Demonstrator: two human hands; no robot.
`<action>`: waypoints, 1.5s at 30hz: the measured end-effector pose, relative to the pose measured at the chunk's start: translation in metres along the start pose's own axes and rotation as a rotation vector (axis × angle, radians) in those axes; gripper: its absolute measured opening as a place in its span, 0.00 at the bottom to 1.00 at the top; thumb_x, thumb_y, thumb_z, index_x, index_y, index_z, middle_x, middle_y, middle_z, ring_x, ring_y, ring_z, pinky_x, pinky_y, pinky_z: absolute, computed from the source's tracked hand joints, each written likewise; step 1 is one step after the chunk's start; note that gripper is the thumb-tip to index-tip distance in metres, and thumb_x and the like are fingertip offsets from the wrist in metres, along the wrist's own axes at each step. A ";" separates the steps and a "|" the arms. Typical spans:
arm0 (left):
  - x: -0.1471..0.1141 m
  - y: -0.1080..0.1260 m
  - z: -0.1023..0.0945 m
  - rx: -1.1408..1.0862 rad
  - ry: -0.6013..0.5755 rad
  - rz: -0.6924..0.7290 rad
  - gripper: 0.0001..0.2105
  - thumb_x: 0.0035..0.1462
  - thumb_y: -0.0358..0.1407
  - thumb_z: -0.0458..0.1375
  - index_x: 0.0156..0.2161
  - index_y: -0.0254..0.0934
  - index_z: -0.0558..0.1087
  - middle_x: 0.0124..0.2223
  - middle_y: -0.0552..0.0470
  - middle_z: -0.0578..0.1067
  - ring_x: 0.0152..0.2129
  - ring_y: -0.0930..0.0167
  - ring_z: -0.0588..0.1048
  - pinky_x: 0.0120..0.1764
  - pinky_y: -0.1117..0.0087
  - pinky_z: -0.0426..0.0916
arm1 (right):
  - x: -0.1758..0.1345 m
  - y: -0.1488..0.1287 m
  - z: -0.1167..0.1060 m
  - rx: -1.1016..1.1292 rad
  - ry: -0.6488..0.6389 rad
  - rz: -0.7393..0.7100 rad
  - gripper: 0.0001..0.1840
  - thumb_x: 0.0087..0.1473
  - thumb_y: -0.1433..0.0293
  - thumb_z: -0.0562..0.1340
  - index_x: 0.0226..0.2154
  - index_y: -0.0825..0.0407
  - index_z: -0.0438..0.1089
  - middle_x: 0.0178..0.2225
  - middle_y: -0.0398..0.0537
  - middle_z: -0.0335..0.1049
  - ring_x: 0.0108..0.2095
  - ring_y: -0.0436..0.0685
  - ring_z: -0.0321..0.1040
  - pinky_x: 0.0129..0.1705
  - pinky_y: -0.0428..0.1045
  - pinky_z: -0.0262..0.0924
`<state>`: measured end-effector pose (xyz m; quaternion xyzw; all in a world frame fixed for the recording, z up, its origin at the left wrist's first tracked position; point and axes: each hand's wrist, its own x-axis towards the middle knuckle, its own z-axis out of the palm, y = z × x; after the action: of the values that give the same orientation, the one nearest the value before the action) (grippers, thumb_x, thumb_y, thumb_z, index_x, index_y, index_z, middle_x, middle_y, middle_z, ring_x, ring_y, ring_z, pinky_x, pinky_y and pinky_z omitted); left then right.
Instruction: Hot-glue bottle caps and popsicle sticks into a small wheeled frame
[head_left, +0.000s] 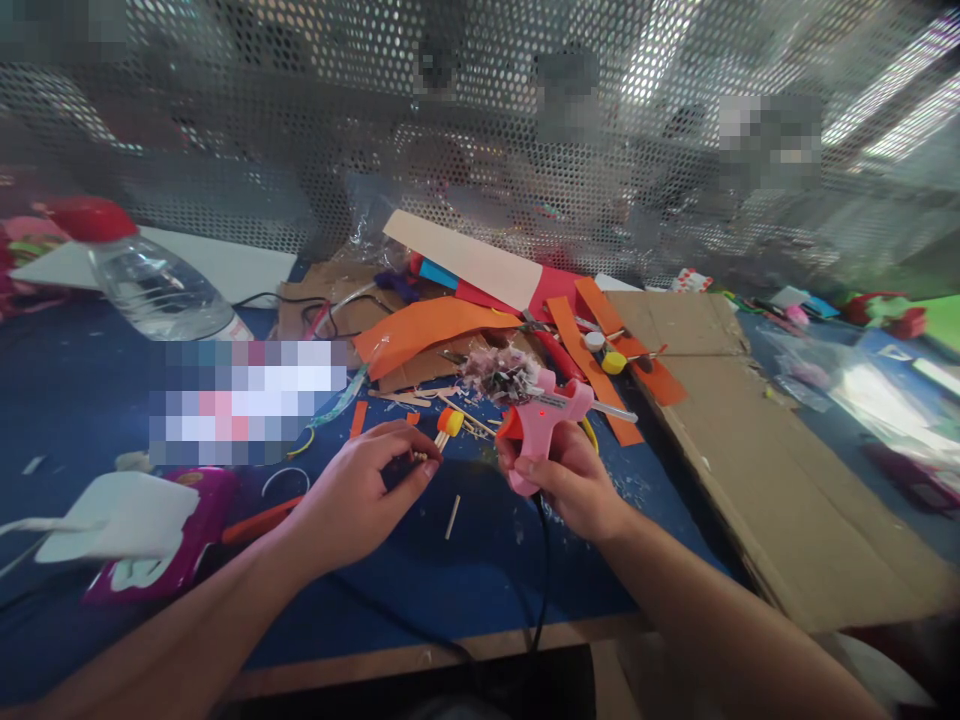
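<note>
My right hand (570, 480) is wrapped round the handle of a pink hot glue gun (551, 415). A clear glue stick (619, 411) pokes out of its back end, and a clump of shredded scraps (499, 370) covers the nozzle side. My left hand (367, 490) is closed in a pinch, with pale ends of small wooden sticks showing between thumb and fingers. Right by those fingertips is a yellow-orange cap (451, 422) with short sticks under it; whether the fingers grip it too I cannot tell. One loose stick (452, 517) lies on the blue table between my hands.
Orange strips (435, 325), a cream sheet (465, 262) and wood bits lie behind my hands. Flattened cardboard (780, 470) is on the right. A water bottle (150, 285) and a white charger (120, 520) are left. The gun's black cord (541, 590) drops over the front edge.
</note>
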<state>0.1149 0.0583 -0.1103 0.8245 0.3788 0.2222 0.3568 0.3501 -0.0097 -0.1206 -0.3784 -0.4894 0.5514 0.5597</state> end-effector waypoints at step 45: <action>-0.001 0.001 0.003 -0.035 0.038 0.080 0.08 0.63 0.35 0.57 0.41 0.40 0.78 0.41 0.51 0.81 0.39 0.66 0.79 0.43 0.65 0.73 | 0.002 0.001 0.001 0.011 -0.005 0.030 0.11 0.50 0.65 0.69 0.34 0.52 0.70 0.28 0.42 0.66 0.24 0.49 0.60 0.26 0.45 0.56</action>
<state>0.1169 0.0561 -0.1109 0.8283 0.3484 0.2585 0.3545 0.3491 -0.0079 -0.1208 -0.3816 -0.4819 0.5633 0.5521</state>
